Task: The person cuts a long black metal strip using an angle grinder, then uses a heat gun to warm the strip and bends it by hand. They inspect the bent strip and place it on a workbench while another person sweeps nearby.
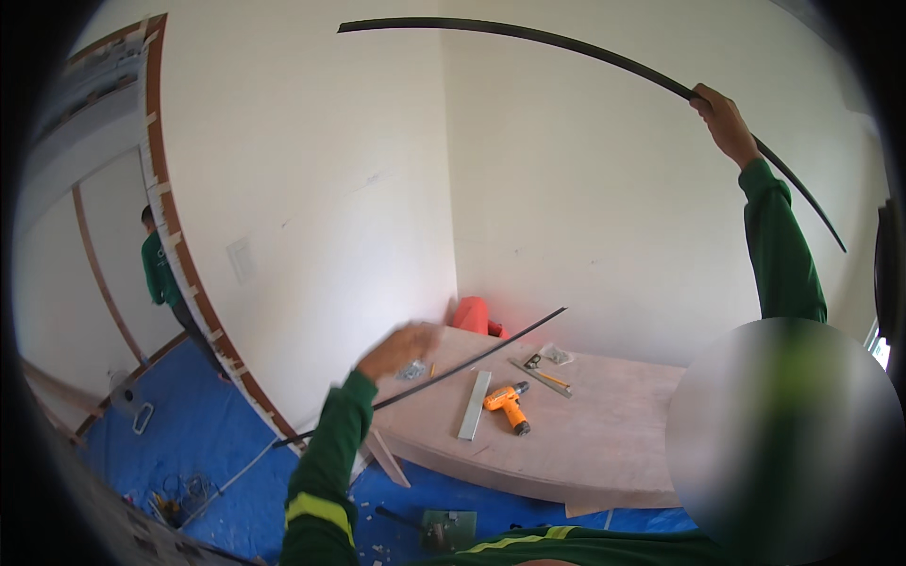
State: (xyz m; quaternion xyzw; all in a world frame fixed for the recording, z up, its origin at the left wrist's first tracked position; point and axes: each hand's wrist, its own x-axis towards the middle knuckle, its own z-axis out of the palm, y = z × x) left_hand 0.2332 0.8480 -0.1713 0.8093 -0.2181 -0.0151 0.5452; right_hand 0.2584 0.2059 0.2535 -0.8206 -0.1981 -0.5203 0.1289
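High at the upper right, my right hand [723,123] is closed around a long black strip [566,42], which arches across the pale wall. My left hand [396,351] hovers over the left end of a wooden workbench [604,434]; motion smears its fingers. Close by that hand, a second long black strip [472,358] lies slantwise across the bench and sticks out past its left edge. To the right of this strip are a flat grey metal bar [475,406] and an orange cordless drill [508,406].
A combination square [543,375], a yellow pencil [555,379] and a small plastic bag [557,355] lie farther back. Something red [472,315] stands in the wall corner. Blue sheeting [236,472] covers the floor. Beyond the taped door frame [165,189] is another person [160,264].
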